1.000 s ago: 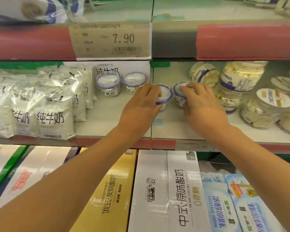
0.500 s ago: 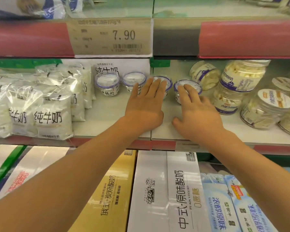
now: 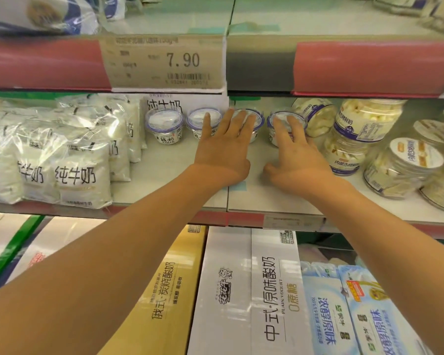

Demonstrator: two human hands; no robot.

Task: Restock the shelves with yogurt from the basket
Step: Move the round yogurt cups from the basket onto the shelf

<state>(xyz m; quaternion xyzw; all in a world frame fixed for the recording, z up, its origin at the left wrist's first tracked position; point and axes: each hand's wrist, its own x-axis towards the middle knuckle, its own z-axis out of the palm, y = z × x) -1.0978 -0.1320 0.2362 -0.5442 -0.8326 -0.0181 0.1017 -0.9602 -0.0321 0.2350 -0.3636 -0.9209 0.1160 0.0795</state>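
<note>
Several small yogurt cups with blue-rimmed clear lids stand in a row at the back of the middle shelf (image 3: 169,185). The leftmost cup (image 3: 164,125) and the second cup (image 3: 196,119) stand free. My left hand (image 3: 224,147) lies flat with straight fingers, fingertips touching the third cup (image 3: 258,121). My right hand (image 3: 296,155) is also flat, its fingers against the fourth cup (image 3: 276,117). Neither hand grips anything. The basket is out of view.
Bags of milk (image 3: 75,165) fill the shelf's left side. Clear jars of white snacks (image 3: 364,124) crowd the right, one jar (image 3: 314,116) leaning beside the fourth cup. A price strip (image 3: 164,62) reading 7.90 hangs above. Yogurt cartons (image 3: 249,298) sit on the shelf below.
A second ago each hand gripped a cup near the shelf's middle. The hands slid the two cups back into the row, then let go and flattened against them.
</note>
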